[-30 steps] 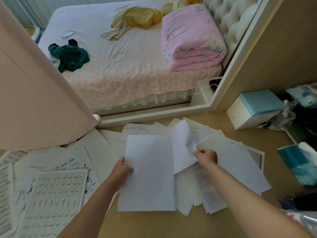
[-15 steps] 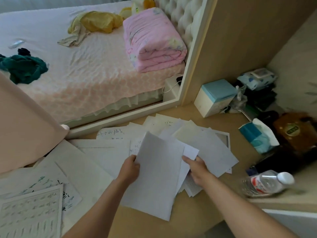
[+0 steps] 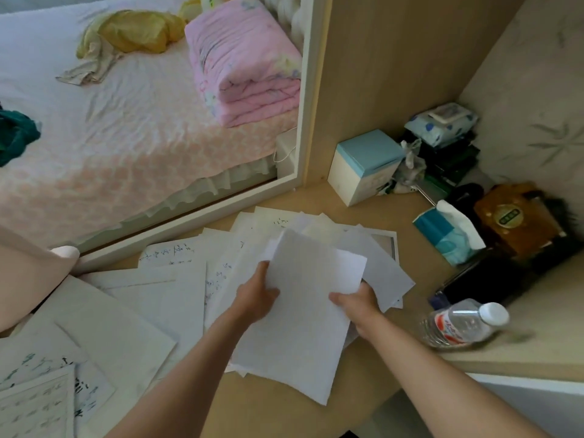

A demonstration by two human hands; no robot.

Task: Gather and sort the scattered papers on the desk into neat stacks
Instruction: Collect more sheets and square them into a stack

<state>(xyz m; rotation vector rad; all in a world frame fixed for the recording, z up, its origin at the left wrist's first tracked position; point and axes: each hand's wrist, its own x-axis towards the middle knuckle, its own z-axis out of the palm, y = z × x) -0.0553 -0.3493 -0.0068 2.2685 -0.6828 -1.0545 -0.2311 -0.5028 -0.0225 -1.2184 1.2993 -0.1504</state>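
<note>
- Head view: the left hand (image 3: 256, 298) and right hand (image 3: 357, 306) are gripping a sheaf (image 3: 303, 314) of white sheets just below centre.
- The left hand is holding its 9 o'clock edge, and the right hand its 3 o'clock edge.
- Loose papers (image 3: 177, 298) are lying on the tabletop (image 3: 388, 216) from 8 to 1 o'clock of the sheaf.
- A bottle (image 3: 464, 324) is lying at 3 o'clock.

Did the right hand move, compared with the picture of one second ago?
Yes. The right hand has come towards the person, away from the grey-bordered sheet, and now grips the right edge of the blank stack.
</note>
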